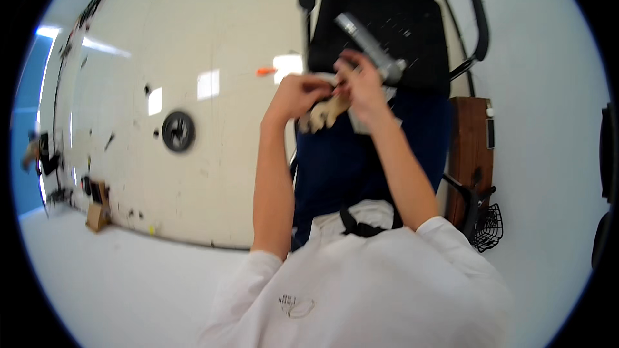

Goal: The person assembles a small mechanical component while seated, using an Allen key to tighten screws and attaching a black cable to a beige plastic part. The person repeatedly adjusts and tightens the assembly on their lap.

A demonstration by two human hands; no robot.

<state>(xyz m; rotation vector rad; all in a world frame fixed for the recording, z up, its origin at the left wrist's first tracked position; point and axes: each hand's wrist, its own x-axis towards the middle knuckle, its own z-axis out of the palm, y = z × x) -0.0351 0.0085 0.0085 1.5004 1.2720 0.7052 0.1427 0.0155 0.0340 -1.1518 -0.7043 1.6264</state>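
Note:
Both my hands are close together above my lap, at the front edge of a black chair seat. A tan, wavy-edged piece hangs below my fingers; its kind is unclear. My left hand has its fingers curled in at the piece's upper end. From the other side, my right hand bends its fingers and thumb round the same end, slightly blurred. The fingertips hide what lies between them. Just beyond my right hand, a silver-grey tube-shaped tool rests on the seat, scattered with pale specks.
Left of the chair stretches a glossy cream surface with a black wheel and an orange item. To the right are a brown wooden box and a black wire basket. Chair armrests flank the seat.

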